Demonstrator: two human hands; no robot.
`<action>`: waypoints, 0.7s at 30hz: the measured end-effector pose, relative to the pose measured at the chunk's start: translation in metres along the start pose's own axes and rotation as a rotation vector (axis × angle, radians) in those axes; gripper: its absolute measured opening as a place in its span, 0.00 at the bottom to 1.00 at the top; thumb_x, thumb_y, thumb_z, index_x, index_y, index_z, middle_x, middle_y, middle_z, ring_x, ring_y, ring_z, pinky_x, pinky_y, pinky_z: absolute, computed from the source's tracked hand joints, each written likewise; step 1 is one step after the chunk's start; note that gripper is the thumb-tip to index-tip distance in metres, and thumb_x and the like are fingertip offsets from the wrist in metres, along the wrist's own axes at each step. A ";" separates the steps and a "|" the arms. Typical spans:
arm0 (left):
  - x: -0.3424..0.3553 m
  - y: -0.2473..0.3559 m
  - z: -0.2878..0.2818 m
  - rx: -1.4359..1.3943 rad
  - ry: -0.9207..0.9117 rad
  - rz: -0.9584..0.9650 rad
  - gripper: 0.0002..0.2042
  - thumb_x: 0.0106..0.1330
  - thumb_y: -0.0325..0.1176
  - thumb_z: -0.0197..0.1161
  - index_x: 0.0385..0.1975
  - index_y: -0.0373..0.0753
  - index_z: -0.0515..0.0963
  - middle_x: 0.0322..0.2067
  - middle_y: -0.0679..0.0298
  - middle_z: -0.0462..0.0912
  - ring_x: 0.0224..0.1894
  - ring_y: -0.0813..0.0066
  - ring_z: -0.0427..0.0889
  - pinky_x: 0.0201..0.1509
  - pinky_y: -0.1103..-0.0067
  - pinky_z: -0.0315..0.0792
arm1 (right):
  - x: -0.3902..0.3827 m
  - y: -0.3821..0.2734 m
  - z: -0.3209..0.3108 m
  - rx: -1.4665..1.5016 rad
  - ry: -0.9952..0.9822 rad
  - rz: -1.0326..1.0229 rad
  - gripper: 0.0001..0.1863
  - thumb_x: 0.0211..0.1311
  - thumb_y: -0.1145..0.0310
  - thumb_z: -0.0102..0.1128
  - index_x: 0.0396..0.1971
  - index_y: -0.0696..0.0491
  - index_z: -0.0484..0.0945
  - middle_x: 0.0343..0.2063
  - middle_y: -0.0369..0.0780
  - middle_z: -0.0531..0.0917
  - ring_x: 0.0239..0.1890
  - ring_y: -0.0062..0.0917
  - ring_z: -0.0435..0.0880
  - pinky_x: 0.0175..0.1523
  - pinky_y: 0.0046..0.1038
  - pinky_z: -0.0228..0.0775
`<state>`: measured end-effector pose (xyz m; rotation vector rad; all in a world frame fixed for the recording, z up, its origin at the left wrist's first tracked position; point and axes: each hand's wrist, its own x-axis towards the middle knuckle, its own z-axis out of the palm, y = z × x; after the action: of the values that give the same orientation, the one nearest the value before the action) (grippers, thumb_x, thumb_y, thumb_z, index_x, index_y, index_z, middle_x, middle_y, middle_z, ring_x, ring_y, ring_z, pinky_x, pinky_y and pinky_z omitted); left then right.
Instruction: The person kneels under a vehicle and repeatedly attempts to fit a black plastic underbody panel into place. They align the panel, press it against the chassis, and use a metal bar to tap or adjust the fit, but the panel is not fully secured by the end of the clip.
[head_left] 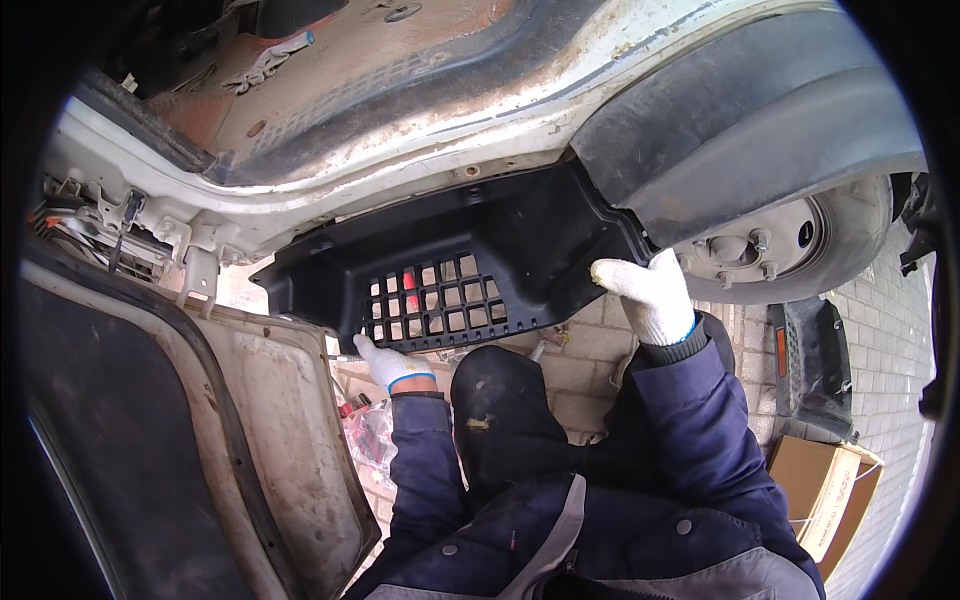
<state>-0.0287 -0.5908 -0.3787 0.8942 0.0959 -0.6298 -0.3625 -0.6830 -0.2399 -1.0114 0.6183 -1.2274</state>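
A black plastic step panel (pixel 520 225) with a grid of square openings lies below the white door sill (pixel 400 190) of a vehicle. My left hand (pixel 392 366), in a white knit glove, grips its near lower edge beside the grid; the fingers go behind the panel and are partly hidden. At the panel's right end, my right hand (pixel 650 292), in a matching glove, holds the edge with the thumb apart from the fingers. The panel's upper edge sits close against the sill, and its right end meets the dark fender (pixel 750 130); whether it is fixed there I cannot tell.
An open door (pixel 270 400) stands on the left. A wheel (pixel 780 240) is under the fender. On the brick paving at right lie another black step part (pixel 812 365) and a cardboard box (pixel 825 490). A clear plastic bag (pixel 370 435) lies near the door; a glove (pixel 270 62) rests on the cab floor.
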 end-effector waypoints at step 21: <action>-0.021 -0.014 -0.003 -0.338 -0.222 -0.029 0.29 0.81 0.58 0.47 0.68 0.42 0.74 0.69 0.55 0.76 0.70 0.53 0.75 0.75 0.53 0.68 | 0.003 0.037 -0.020 0.204 0.069 0.061 0.10 0.53 0.84 0.67 0.37 0.69 0.84 0.28 0.51 0.89 0.34 0.36 0.92 0.44 0.32 0.86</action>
<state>-0.0537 -0.5854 -0.3832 0.4945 0.0143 -0.7115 -0.3611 -0.6915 -0.2816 -0.7777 0.5601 -1.2483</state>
